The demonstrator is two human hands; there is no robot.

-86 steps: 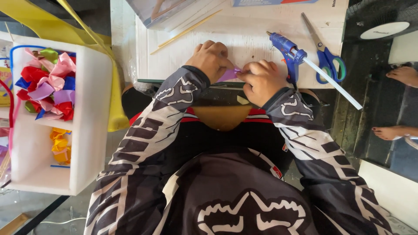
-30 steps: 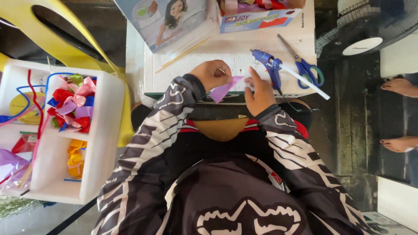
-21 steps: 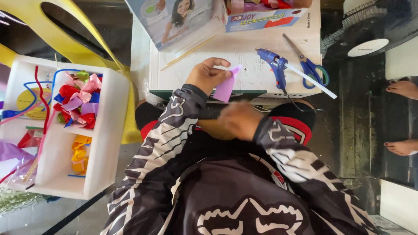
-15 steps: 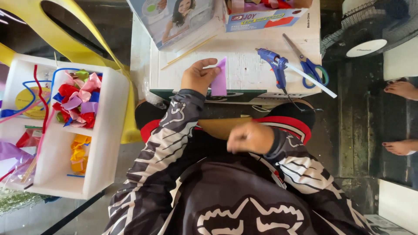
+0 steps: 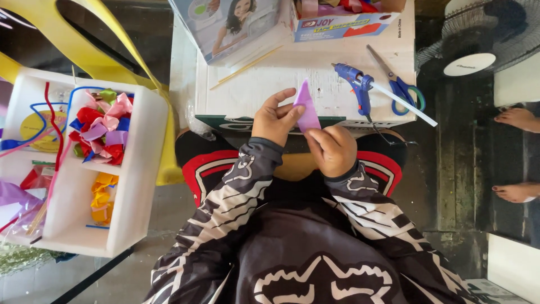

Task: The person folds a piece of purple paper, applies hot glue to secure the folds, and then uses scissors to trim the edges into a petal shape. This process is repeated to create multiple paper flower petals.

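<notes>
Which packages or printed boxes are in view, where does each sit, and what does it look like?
Picture box: far left of the white table, flat carton, pale blue, photo of a person on its face.
Small carton: far centre of the table, low and open-topped, blue and red side panel, coloured scraps inside.
Dark box edge: near table edge beyond the left hand, green-black strip with white print.

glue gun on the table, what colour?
Blue body: the glue gun lies beside the scissors, with a pale glue stick out the back. Head view shows it.
</notes>
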